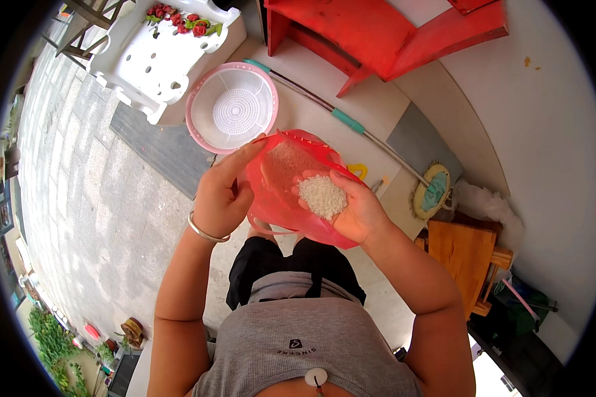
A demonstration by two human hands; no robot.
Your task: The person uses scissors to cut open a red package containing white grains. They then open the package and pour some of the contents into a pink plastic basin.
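Observation:
A red plastic bag (265,202) hangs in front of my waist, its mouth spread wide. My left hand (222,192), with a bangle on the wrist, grips the bag's left edge between thumb and fingers. Over the opening, my right hand (363,215) is cupped palm up around a heap of white rice (322,197). Its fingertips reach into the bag and are partly hidden by the rice and the red plastic. More pale grains show dimly through the bag's far side.
Beyond the bag, a pink-rimmed white plastic basket (205,109) stands on the floor. Behind it is a white trough (172,59) with red flowers. A mop (347,120) lies slanting to the right, below red wooden furniture (351,30). A wooden stool (460,258) stands by my right arm.

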